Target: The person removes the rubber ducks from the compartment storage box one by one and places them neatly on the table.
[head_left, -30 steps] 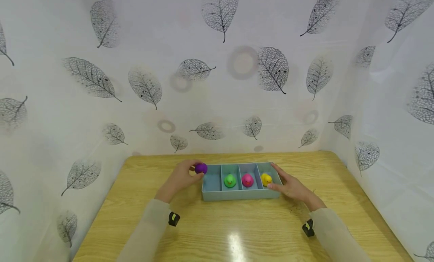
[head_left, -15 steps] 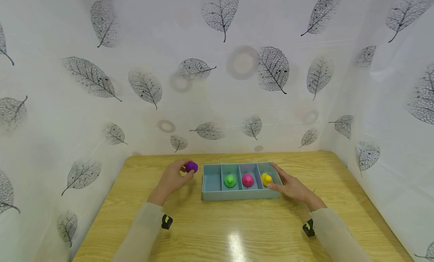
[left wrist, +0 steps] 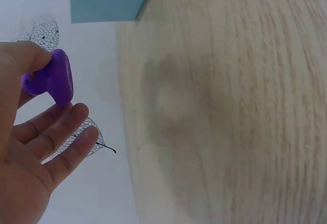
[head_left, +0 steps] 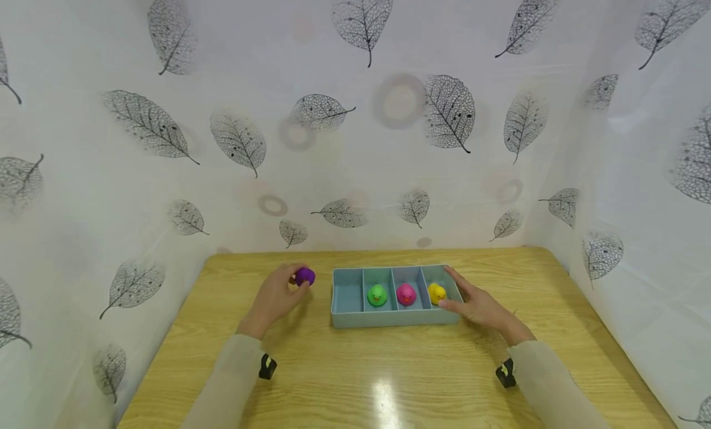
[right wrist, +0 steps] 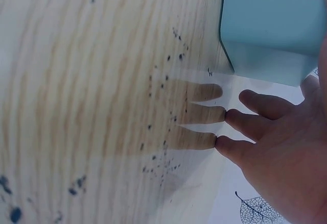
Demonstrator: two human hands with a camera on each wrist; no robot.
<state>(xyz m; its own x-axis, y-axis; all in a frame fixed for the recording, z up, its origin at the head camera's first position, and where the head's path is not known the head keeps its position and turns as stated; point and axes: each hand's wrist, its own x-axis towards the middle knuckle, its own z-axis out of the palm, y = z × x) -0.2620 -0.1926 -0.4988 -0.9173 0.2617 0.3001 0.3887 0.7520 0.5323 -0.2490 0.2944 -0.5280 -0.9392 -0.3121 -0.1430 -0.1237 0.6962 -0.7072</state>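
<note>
My left hand (head_left: 273, 300) pinches a purple rubber duck (head_left: 305, 276) between thumb and fingers, to the left of a pale blue divided box (head_left: 395, 318). In the left wrist view the purple duck (left wrist: 60, 81) lies tilted on its side, its base turned toward the table, with the other fingers spread below. My right hand (head_left: 482, 307) rests at the box's right end, index finger at the back corner and thumb over the front rim. Its other fingers (right wrist: 263, 127) stretch straight beside the box wall (right wrist: 276, 20).
The box's leftmost compartment (head_left: 348, 291) shows a bare floor. A green duck (head_left: 377, 295), a pink duck (head_left: 406, 294) and a yellow duck (head_left: 436, 293) sit in the other compartments. White leaf-printed sheeting (head_left: 355, 163) encloses the wooden table (head_left: 333, 373) at the back and sides.
My left hand has moved left with the purple duck, away from the box's left end. The right hand, the box and the other ducks have stayed in place.
</note>
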